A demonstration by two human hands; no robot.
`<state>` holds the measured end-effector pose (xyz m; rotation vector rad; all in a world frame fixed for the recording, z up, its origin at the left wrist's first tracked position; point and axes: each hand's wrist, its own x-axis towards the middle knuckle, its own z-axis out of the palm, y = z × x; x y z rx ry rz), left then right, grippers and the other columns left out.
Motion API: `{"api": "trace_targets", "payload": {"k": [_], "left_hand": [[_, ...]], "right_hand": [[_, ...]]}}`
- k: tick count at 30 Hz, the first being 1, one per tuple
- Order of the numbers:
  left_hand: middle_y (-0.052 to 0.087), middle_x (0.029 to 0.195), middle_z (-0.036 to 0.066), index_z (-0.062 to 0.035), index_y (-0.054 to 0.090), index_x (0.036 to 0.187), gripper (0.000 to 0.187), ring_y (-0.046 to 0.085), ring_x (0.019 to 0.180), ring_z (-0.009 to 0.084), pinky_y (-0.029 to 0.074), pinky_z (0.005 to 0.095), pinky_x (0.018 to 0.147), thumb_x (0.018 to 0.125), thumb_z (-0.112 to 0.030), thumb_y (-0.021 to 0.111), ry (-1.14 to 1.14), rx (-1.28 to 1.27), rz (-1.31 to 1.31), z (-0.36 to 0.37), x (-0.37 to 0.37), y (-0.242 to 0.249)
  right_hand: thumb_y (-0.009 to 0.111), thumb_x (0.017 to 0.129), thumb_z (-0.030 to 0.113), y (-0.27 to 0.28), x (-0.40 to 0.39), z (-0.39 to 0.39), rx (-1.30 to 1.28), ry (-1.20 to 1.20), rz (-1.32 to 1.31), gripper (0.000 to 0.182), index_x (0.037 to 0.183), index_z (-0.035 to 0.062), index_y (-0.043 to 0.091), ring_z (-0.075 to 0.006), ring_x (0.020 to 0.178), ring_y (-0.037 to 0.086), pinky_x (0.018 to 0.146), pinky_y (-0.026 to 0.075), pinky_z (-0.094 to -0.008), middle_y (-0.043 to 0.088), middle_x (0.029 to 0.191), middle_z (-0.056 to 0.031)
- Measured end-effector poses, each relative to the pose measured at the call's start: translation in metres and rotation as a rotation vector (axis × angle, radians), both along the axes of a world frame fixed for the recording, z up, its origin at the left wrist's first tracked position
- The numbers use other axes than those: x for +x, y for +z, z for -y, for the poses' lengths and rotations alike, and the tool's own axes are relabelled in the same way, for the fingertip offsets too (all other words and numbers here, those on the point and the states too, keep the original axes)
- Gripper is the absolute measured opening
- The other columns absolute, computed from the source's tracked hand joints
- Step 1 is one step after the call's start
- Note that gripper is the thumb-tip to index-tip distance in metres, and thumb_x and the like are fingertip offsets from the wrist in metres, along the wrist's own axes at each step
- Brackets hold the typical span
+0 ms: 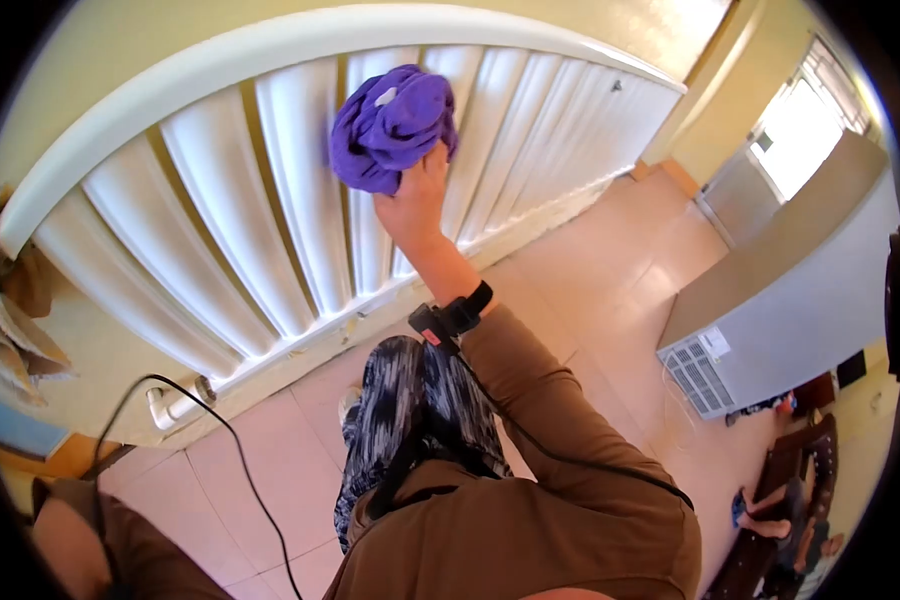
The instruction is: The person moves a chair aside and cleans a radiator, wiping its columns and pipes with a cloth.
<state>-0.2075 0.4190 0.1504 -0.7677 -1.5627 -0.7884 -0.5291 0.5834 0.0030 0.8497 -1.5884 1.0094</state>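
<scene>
Brown sleeve [560, 420] fills the near view, running up from the person's chest to a black wristband [457, 317]. Beyond it the right hand [415, 205] is raised against a white ribbed door [270, 200], fingers closed around the lower edge of a bunched purple cloth [392, 125]. That cloth is pressed flat on the slats near the door's top rail, a little right of the middle. The left hand is hard to make out; only a brown-clad arm [90, 545] shows at the lower left corner, so I cannot tell what its grip is doing. A black cable [240, 460] loops down across the pink tiled floor [610, 290] beside a patterned skirt [420, 420]. Off to the right, well apart from the door, stands a grey cabinet [780, 310] with a vent on its end. Another person sits in a dark chair [790, 500] past it.
</scene>
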Motion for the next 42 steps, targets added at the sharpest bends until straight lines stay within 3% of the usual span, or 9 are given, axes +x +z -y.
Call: {"api": "trace_targets", "payload": {"k": [6, 16, 18, 22, 28, 30, 34, 38, 42], "left_hand": [[0.057, 0.115, 0.010, -0.0081, 0.059, 0.112, 0.030, 0.052, 0.110, 0.0197, 0.043, 0.0337, 0.093, 0.090, -0.027, 0.053, -0.005, 0.006, 0.004, 0.000, -0.002, -0.001], [0.058, 0.112, 0.010, -0.0067, 0.059, 0.110, 0.031, 0.053, 0.107, 0.0188, 0.044, 0.0328, 0.091, 0.091, -0.030, 0.051, 0.006, -0.031, 0.010, -0.006, 0.003, 0.006], [0.058, 0.111, 0.010, -0.0064, 0.059, 0.110, 0.031, 0.053, 0.107, 0.0186, 0.044, 0.0326, 0.091, 0.092, -0.030, 0.050, 0.019, -0.045, 0.014, -0.006, 0.002, 0.008], [0.059, 0.110, 0.010, -0.0058, 0.059, 0.109, 0.032, 0.054, 0.105, 0.0182, 0.044, 0.0323, 0.090, 0.092, -0.031, 0.049, 0.019, -0.048, 0.008, -0.010, -0.006, 0.011], [0.060, 0.108, 0.010, -0.0049, 0.058, 0.108, 0.033, 0.054, 0.104, 0.0177, 0.045, 0.0317, 0.089, 0.093, -0.033, 0.048, 0.002, -0.088, -0.030, -0.019, -0.022, 0.033], [0.060, 0.107, 0.010, -0.0046, 0.058, 0.107, 0.034, 0.054, 0.103, 0.0175, 0.045, 0.0316, 0.089, 0.093, -0.033, 0.048, -0.006, -0.108, -0.064, -0.020, -0.022, 0.047], [0.060, 0.105, 0.010, -0.0040, 0.058, 0.107, 0.035, 0.055, 0.102, 0.0171, 0.045, 0.0312, 0.088, 0.094, -0.034, 0.047, -0.071, -0.150, -0.134, -0.031, -0.033, 0.091], [0.061, 0.104, 0.010, -0.0034, 0.058, 0.106, 0.036, 0.055, 0.101, 0.0168, 0.046, 0.0309, 0.087, 0.094, -0.035, 0.046, -0.108, -0.125, -0.280, -0.049, -0.051, 0.129], [0.061, 0.103, 0.010, -0.0028, 0.058, 0.105, 0.037, 0.056, 0.099, 0.0164, 0.046, 0.0305, 0.086, 0.095, -0.036, 0.045, 0.044, -0.102, -0.185, -0.055, -0.108, 0.137]], "right_hand": [[0.066, 0.066, 0.000, -0.020, 0.002, -0.011, 0.067, 0.052, 0.050, 0.053, 0.118, 0.0056, 0.054, -0.0463, 0.107, 0.046, 0.087, 0.046, -0.0494, 0.048, 0.120, -0.0221], [0.071, 0.069, 0.003, 0.008, 0.015, -0.005, -0.166, 0.155, 0.069, 0.050, 0.116, 0.0010, 0.057, -0.0454, 0.113, 0.047, 0.093, 0.042, -0.0432, 0.050, 0.121, -0.0259], [0.070, 0.068, 0.003, 0.024, 0.014, 0.001, -0.082, 0.097, -0.115, 0.052, 0.118, 0.0007, 0.056, -0.0463, 0.114, 0.046, 0.095, 0.040, -0.0457, 0.050, 0.122, -0.0274], [0.072, 0.063, 0.007, 0.021, 0.013, 0.028, -0.046, 0.072, -0.048, 0.068, 0.126, -0.0010, 0.047, -0.0522, 0.114, 0.042, 0.101, 0.034, -0.0528, 0.045, 0.126, -0.0299], [0.070, 0.068, 0.007, -0.079, 0.001, -0.012, 0.169, 0.009, -0.114, 0.064, 0.127, 0.0005, 0.045, -0.0494, 0.113, 0.047, 0.095, 0.044, -0.0485, 0.046, 0.126, -0.0270], [0.068, 0.072, 0.004, -0.105, 0.003, -0.021, -0.085, 0.075, 0.393, 0.059, 0.126, -0.0004, 0.045, -0.0436, 0.109, 0.053, 0.094, 0.044, -0.0437, 0.053, 0.119, -0.0242], [0.067, 0.076, 0.006, -0.061, -0.032, -0.042, -0.459, 0.051, 0.367, 0.057, 0.127, -0.0003, 0.045, -0.0406, 0.108, 0.053, 0.092, 0.042, -0.0405, 0.053, 0.120, -0.0243], [0.071, 0.070, 0.014, 0.049, -0.061, -0.059, -0.336, -0.113, 0.132, 0.069, 0.131, 0.0034, 0.042, -0.0477, 0.112, 0.045, 0.095, 0.039, -0.0483, 0.046, 0.124, -0.0270], [0.070, 0.068, 0.011, 0.056, -0.077, -0.061, -0.399, -0.038, 0.071, 0.070, 0.132, 0.0056, 0.042, -0.0475, 0.114, 0.044, 0.096, 0.039, -0.0487, 0.043, 0.127, -0.0265]]}}
